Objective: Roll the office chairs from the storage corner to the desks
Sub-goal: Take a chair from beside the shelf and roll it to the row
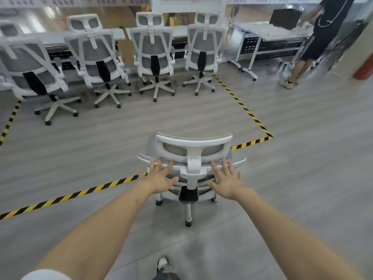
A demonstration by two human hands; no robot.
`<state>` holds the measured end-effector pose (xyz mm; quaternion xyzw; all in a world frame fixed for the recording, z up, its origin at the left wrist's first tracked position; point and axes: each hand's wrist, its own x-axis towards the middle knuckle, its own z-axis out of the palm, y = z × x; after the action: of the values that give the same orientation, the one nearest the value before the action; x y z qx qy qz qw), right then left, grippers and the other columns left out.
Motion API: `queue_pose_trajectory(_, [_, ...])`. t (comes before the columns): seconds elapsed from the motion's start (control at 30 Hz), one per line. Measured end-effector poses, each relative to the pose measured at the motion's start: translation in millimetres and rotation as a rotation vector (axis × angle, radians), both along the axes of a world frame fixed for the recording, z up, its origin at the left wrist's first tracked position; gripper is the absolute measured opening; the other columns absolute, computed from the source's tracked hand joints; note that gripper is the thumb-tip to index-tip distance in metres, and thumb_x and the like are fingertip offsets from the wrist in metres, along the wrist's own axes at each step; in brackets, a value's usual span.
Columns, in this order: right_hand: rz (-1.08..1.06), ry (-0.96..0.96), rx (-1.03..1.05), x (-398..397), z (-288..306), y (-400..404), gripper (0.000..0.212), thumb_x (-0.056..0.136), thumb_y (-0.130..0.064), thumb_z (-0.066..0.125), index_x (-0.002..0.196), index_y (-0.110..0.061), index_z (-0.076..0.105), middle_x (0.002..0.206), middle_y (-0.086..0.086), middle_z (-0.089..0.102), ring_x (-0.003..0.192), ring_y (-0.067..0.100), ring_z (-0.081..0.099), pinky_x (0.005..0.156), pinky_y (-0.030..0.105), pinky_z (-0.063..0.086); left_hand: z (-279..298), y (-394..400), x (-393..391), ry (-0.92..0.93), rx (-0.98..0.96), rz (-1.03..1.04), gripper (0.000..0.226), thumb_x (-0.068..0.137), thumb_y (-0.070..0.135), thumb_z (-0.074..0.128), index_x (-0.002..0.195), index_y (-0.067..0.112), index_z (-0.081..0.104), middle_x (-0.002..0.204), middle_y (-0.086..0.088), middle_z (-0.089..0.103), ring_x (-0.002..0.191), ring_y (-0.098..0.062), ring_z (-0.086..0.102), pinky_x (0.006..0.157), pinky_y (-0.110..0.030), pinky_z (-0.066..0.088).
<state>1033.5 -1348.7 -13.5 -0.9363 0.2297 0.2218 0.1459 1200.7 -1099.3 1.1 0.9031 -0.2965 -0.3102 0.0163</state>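
Observation:
A white office chair (193, 147) with grey mesh stands right in front of me, its back toward me, across a yellow-black floor tape line. My left hand (161, 176) lies flat, fingers spread, against the left side of the backrest top. On the right side of the backrest, my right hand (227, 180) is spread the same way. Neither hand wraps around the frame. Several matching chairs, such as one (154, 51), stand in a row at long white desks (119, 34) at the back.
Yellow-black tape (242, 106) marks a rectangle on the grey floor. A person in dark clothes (316, 37) stands at a white table (276, 32) at the back right. A red object (365, 70) sits at the right edge. My foot (163, 263) shows below.

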Motion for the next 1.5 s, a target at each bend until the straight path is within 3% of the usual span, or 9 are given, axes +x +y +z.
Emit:
queue_pose_trajectory(0.23, [-0.037, -0.023, -0.029, 124.4, -3.4, -94.6, 0.083, 0.097, -0.080, 0.024, 0.154, -0.051, -0.030, 0.164, 0.000, -0.041, 0.153, 0.028, -0.033, 0.122, 0.066, -0.009, -3.9, -101.0, 138.6, 0.025, -0.018, -0.037, 0.083, 0.093, 0.083, 0.030, 0.156, 0.056, -0.017, 0.164, 0.008, -0.040, 0.154, -0.028, -0.032, 0.114, -0.080, -0.002])
queue_pose_trajectory(0.33, [-0.060, -0.004, -0.038, 172.6, 4.1, -127.7, 0.086, 0.099, -0.075, 0.032, 0.155, -0.051, -0.028, 0.165, 0.000, -0.039, 0.154, 0.028, -0.033, 0.122, 0.068, -0.005, 0.1, -139.4, 197.1, 0.043, -0.016, -0.074, 0.084, 0.092, 0.085, 0.029, 0.156, 0.057, -0.018, 0.163, 0.009, -0.041, 0.154, -0.028, -0.032, 0.113, -0.080, 0.000])
queue_pose_trajectory(0.5, [-0.116, 0.024, -0.030, 244.3, 13.5, -185.9, 0.088, 0.101, -0.070, 0.038, 0.156, -0.048, -0.028, 0.167, 0.003, -0.035, 0.156, 0.030, -0.028, 0.123, 0.066, -0.003, -2.8, -211.7, 289.0, 0.068, -0.008, -0.131, 0.096, 0.071, 0.100, 0.015, 0.151, 0.062, -0.022, 0.164, 0.007, -0.040, 0.152, -0.030, -0.036, 0.118, -0.076, -0.003])
queue_pose_trajectory(0.67, [-0.142, 0.018, -0.020, 314.4, 12.1, -244.4, 0.086, 0.102, -0.070, 0.035, 0.156, -0.048, -0.028, 0.168, 0.003, -0.033, 0.156, 0.029, -0.027, 0.124, 0.066, -0.003, 6.0, -275.2, 361.6, 0.005, 0.039, -0.197, 0.084, 0.089, 0.088, 0.024, 0.154, 0.059, -0.021, 0.164, 0.009, -0.040, 0.154, -0.028, -0.032, 0.111, -0.080, -0.009])
queue_pose_trajectory(1.03, [-0.227, -0.087, 0.002, 466.9, -3.2, -396.2, 0.091, 0.100, -0.071, 0.039, 0.158, -0.045, -0.026, 0.164, 0.004, -0.041, 0.154, 0.031, -0.031, 0.126, 0.064, -0.001, 2.4, -449.4, 525.7, -0.020, 0.041, -0.224, 0.082, 0.093, 0.085, 0.026, 0.156, 0.057, -0.018, 0.165, 0.008, -0.038, 0.155, -0.026, -0.030, 0.113, -0.080, -0.007])
queue_pose_trajectory(1.5, [-0.244, -0.058, 0.053, 628.6, 4.0, -608.1, 0.091, 0.099, -0.074, 0.039, 0.159, -0.045, -0.024, 0.164, 0.003, -0.042, 0.153, 0.030, -0.034, 0.124, 0.064, 0.001, -2.8, -657.8, 695.1, -0.016, -0.001, -0.242, 0.079, 0.093, 0.084, 0.025, 0.155, 0.059, -0.018, 0.164, 0.008, -0.039, 0.154, -0.026, -0.032, 0.113, -0.081, -0.008])
